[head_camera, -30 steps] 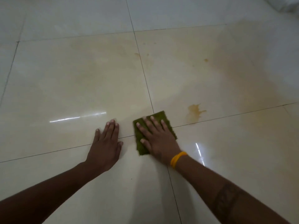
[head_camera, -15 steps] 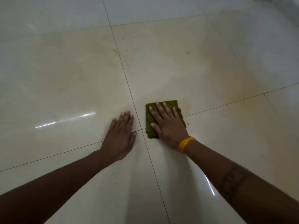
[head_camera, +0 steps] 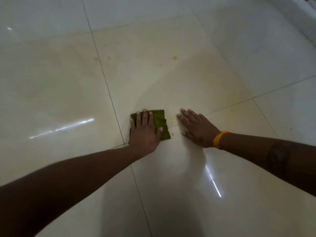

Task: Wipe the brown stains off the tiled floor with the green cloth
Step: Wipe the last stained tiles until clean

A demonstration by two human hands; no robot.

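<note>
**Left palm on the cloth, right palm on bare tile**

Where the two grout lines (head_camera: 125, 144) cross near frame centre, the left hand (head_camera: 145, 132) lies flat with straight, slightly spread fingers pressing on the green cloth (head_camera: 159, 124); nothing is pinched or curled around. At 9 o'clock from that hand, glossy cream tile runs wide and bare to the frame edge, broken only by a streak of reflected light (head_camera: 63, 128). The cloth is a small, roughly square, nubbly piece lying flat on the tiled floor (head_camera: 51, 86), its left half under the fingers, its right edge exposed and a little ragged. Just beside it at 3 o'clock, not touching it, the right hand (head_camera: 196, 129) rests flat on the floor, fingers straight and holding nothing, an orange wristband (head_camera: 219, 140) on the wrist. At 12 o'clock from both hands small brown stains (head_camera: 174, 57) dot the tile, and a faint brownish haze (head_camera: 213, 79) spreads at 1 o'clock. At 3 o'clock beyond the right hand the floor stays open along a slanting grout line. Far at 1 o'clock, a pale raised edge (head_camera: 294, 12) bounds the floor; what it belongs to is unclear.
</note>
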